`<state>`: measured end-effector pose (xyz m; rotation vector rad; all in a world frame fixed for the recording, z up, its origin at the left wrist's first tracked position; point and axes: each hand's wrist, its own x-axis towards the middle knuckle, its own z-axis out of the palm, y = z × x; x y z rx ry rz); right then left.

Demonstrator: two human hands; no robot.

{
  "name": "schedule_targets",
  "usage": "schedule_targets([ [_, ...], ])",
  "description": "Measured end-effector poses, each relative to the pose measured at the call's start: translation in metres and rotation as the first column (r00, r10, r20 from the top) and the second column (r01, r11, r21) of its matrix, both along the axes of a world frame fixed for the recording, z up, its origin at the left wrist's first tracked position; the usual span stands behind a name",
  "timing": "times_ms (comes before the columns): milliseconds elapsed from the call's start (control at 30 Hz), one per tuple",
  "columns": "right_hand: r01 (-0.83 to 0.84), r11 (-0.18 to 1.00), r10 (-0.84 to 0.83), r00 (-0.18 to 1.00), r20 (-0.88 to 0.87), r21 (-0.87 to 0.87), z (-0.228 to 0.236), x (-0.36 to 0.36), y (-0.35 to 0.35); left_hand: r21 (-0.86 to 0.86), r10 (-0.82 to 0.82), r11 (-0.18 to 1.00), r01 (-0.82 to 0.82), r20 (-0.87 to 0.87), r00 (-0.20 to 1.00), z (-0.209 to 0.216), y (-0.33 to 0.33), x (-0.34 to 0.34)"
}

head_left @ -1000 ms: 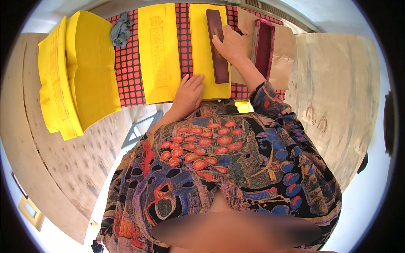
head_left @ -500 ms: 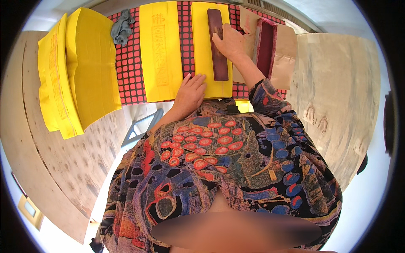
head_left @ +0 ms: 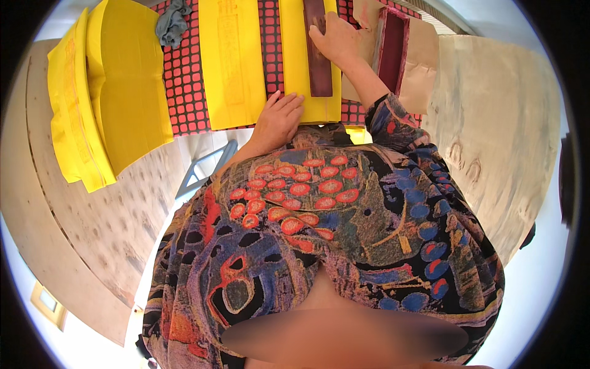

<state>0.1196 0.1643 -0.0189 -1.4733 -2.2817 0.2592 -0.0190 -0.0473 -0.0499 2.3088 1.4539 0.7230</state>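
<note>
A long, narrow dark reddish-brown block (head_left: 319,71), like a hand printing stamp, lies flat along a stack of yellow paper (head_left: 295,67). My right hand (head_left: 338,40) is closed over it from the right side, thumb toward its middle; part of the grip is hidden. My left hand (head_left: 281,115) rests flat at the lower left edge of that stack, fingers stretched out. To the left lies another yellow sheet (head_left: 215,80) with a red printed column. On the right, a long dark-red ink tray (head_left: 402,55) with a stained rim sits on brown paper (head_left: 424,58).
A red and black checked cloth (head_left: 187,92) covers the table. Folded yellow sheets (head_left: 126,92) hang over its left edge, beside a crumpled grey rag (head_left: 172,24). Wooden boards flank both sides, the left board (head_left: 123,240) and the right board (head_left: 498,123). A blue-grey frame (head_left: 209,169) stands below the table edge.
The view has tilted, so the table sits higher in the picture. Both hands, the block and the paper keep the same places relative to each other.
</note>
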Motion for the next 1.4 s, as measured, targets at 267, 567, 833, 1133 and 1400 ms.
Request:
schedule_targets([
  [267,0.047,0.997,-0.043,0.997,0.071,-0.064,0.001,-0.003,-0.001,0.017,-0.035,0.999,0.035,-0.023,0.999,-0.005,-0.002,0.003],
  [567,0.067,0.995,-0.063,0.996,0.055,-0.069,-0.020,-0.001,-0.002,0.034,-0.053,0.998,0.055,-0.050,0.997,-0.011,-0.004,0.004],
  [833,0.068,0.998,-0.069,0.996,-0.062,-0.020,-0.036,0.002,-0.010,0.006,-0.080,0.997,0.081,-0.061,0.995,-0.023,-0.006,0.002],
  [1133,0.091,0.993,-0.098,0.990,-0.102,-0.072,-0.035,-0.001,-0.008,-0.046,-0.054,0.998,0.053,-0.010,0.999,-0.012,-0.003,-0.002],
  [1400,0.139,0.970,-0.102,0.977,-0.187,0.201,0.056,0.105,0.029,-0.186,0.319,0.944,-0.273,0.302,0.898,-0.004,-0.007,-0.015],
])
